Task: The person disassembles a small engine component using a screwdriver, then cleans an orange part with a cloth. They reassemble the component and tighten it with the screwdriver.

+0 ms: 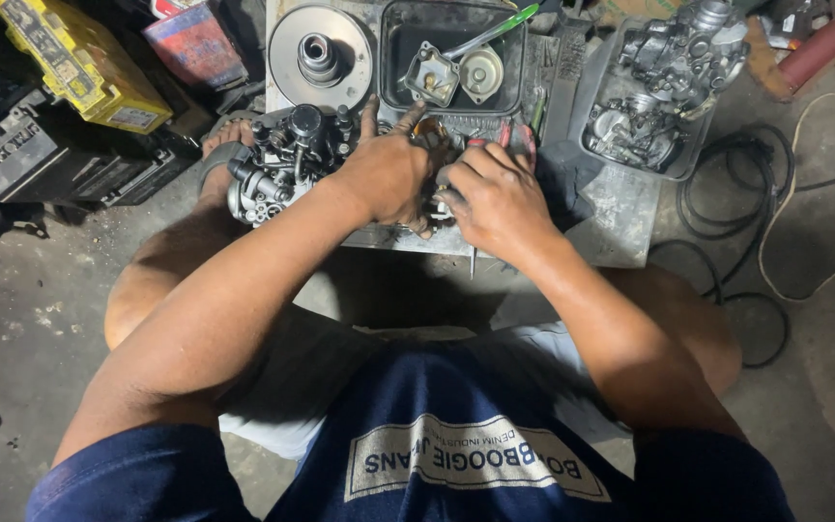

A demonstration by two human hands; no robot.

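Head view, looking down past knees and a dark blue shirt. Left hand (388,174) and right hand (497,198) pressed together over a small metal engine part (434,201) near the middle of the low counter (620,208), close to its near edge. Both grips closed around that part, fingers curled over it; most of it hidden, so exact kind hard to tell. Likely rigid cast metal, dense for its size, probably oily and slippery; best taken by the solid body, not by thin fittings or small protruding bits.

Just left of the left hand, a carburetor (277,159) with knobs and hoses, sitting at the counter's left edge. Toward the far edge, a round pulley disc (321,53), then a dark rectangular tray (393,68) holding a cover plate (429,75), a round cap (481,72) and a green-handled tool (495,31). At the far right corner, a second tray (674,159) heaped with grey carburetor parts.

Counter worn, stained, grey. Floor bare concrete, grimy; black cable (727,193) coiled at right, yellow box (79,58) and dark batteries (12,145) at left. Dim workshop light.
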